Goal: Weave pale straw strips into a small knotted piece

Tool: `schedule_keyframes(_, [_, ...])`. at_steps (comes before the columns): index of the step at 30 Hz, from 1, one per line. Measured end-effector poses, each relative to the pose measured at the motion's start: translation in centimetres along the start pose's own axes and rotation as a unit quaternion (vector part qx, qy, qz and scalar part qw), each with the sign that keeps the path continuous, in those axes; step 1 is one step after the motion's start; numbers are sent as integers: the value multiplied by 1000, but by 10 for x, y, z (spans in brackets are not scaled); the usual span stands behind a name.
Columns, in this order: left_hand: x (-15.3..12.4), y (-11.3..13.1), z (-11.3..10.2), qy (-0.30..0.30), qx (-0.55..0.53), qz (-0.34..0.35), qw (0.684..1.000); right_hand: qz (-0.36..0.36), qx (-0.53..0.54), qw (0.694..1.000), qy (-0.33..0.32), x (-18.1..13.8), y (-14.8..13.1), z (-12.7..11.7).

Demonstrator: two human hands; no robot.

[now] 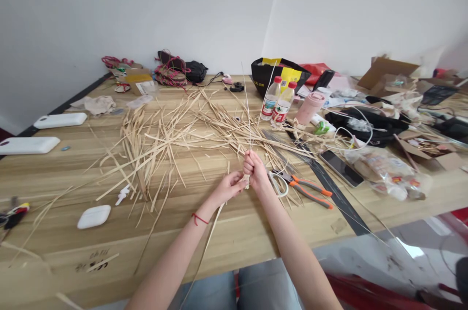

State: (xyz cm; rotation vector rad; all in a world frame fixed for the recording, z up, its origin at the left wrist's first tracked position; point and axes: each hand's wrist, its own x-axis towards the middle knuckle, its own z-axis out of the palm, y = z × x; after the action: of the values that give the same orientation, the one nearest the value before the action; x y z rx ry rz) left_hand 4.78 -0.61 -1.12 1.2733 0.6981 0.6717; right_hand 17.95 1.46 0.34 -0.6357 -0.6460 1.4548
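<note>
My right hand (255, 172) is closed in a pinch above the table. Thin pale strands (249, 115) rise from its fingertips and spread apart towards their tops. Just below and to the left, my left hand (232, 186), with a red cord on its wrist, has its fingers curled round the lower end of the work. Between the two hands a small pale woven piece (247, 182) shows, mostly hidden by fingers. A long pale strip (209, 239) runs from beneath my left hand down past the table edge. Orange-handled pliers (307, 190) and white-handled scissors (280, 184) lie beside my right wrist.
Loose flat strips (168, 139) cover the table's middle. Two bottles (276, 103), a pink cup (310, 107) and a black bag (263, 78) stand behind. A phone (341, 167) and plastic bags (391, 168) lie right; a white earphone case (94, 216) lies left.
</note>
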Motion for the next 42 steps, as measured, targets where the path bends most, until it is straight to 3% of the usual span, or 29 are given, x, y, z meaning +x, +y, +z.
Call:
schedule_keyframes(3, [1, 0, -1, -8, 28, -1, 1000, -15, -17, 1000, 15, 0, -2, 2])
schedule_keyframes(9, [9, -9, -7, 91, 7, 10, 996, -35, -108, 993, 23, -4, 5, 15])
schedule_keyframes(14, [11, -11, -8, 87, -10, 25, 996, -37, -136, 990, -1, -9, 13, 21])
schedule_keyframes(19, [8, -6, -5, 85, 5, 18, 996, -86, -138, 987, 18, -8, 11, 17])
schedule_keyframes(24, [4, 1, -10, 83, 17, -5, 996, -103, -206, 972, 41, -6, 11, 13])
schedule_keyframes(27, [1, 6, -15, 86, 28, -17, 996, -135, -289, 945, 70, -6, 13, 10])
schedule_keyframes(32, [-6, 15, -23, 68, 73, -25, 995, -203, -476, 849, 108, -9, 15, 7])
schedule_keyframes(35, [-12, 19, -30, 62, 150, -24, 986, -199, -518, 825, 107, -12, 15, 5])
schedule_keyframes(39, [-15, 20, -45, 151, 287, 57, 944, -185, -498, 840, 109, -14, 15, 5])
schedule_keyframes(42, [-14, 18, -56, 245, 308, 109, 913, -202, -435, 871, 108, -14, 14, 5])
